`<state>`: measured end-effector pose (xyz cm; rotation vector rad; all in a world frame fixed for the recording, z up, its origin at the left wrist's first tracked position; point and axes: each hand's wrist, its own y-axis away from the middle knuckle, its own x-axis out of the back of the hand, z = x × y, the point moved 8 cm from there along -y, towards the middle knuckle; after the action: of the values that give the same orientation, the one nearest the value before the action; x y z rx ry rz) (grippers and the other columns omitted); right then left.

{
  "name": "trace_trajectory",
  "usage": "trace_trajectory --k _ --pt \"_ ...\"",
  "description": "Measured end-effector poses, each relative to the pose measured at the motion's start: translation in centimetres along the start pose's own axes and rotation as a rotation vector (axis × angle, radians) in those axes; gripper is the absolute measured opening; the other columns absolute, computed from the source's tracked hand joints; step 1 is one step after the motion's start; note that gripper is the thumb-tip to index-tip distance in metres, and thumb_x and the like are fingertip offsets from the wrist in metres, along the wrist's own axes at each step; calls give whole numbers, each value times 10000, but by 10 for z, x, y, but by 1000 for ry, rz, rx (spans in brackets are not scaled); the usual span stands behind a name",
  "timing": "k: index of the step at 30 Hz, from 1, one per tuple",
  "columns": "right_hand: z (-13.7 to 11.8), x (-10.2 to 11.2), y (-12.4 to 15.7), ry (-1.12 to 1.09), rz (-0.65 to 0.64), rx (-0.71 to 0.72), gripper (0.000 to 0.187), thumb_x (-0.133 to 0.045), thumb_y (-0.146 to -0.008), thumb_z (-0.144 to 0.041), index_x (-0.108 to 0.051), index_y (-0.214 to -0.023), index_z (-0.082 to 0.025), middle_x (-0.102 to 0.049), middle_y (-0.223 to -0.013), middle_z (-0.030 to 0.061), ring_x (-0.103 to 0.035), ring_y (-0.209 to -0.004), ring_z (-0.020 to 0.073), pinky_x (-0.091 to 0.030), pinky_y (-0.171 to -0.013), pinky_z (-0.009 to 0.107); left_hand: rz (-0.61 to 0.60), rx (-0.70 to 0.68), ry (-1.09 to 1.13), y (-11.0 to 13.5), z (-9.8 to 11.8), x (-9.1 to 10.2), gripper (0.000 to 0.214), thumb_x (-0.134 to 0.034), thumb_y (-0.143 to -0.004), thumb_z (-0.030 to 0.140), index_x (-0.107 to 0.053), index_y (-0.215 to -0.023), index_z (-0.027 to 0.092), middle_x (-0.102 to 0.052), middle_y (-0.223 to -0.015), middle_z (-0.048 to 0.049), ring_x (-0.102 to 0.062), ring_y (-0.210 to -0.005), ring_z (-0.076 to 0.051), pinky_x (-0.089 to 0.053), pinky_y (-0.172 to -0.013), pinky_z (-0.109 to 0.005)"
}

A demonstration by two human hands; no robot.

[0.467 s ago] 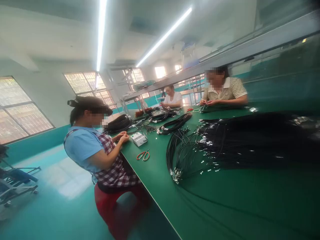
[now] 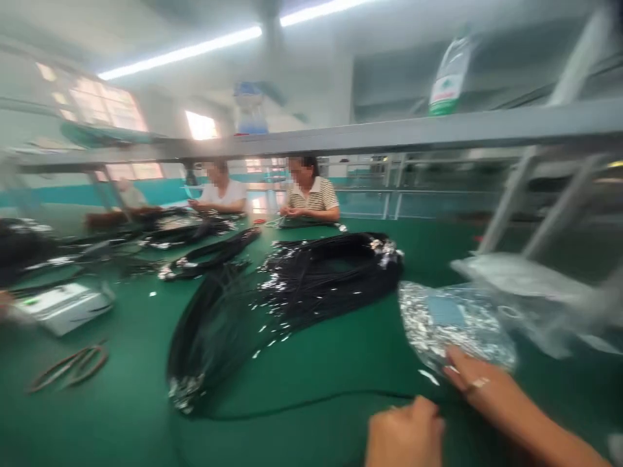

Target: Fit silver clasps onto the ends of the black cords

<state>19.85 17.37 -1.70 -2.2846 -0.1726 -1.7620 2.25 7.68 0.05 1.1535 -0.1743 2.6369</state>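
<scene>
The view has swung across the tabletop (image 2: 321,357), bringing both hands into sight, so the handwork can now be followed. At the bag's (image 2: 457,324) near edge is the right hand (image 2: 471,378), its grip too blurred to tell; nearer than the bag, the left hand (image 2: 406,433) looks closed on a cable (image 2: 357,392) running in from the bag's left.

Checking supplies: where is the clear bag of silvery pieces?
Head view, right side: the clear bag lies on the green table, right of the large black cable bundle, with the right hand at its near edge.
</scene>
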Motion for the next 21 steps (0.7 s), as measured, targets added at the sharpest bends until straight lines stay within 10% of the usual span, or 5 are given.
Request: trace_trajectory --k 15,21 --pt "2 4 15 -249 120 -116 291 -258 -898 -331 -518 -894 -201 -607 -692 88 -583 -650 273 -370 -596 349 168 -124 -122 -5 -6 22 251 -309 -948 189 -553 -894 219 -687 -722 -39 -660 -629 -203 -281 -521 -276" --pt "12 18 34 -1266 286 -371 477 -605 -786 -658 -545 -859 -190 -463 -621 -6 -311 -486 116 -284 -457 251 93 -51 -190 -13 -17 12 203 -409 -927 232 -611 -940 234 -716 -718 -34 -691 -665 -214 -307 -530 -258"
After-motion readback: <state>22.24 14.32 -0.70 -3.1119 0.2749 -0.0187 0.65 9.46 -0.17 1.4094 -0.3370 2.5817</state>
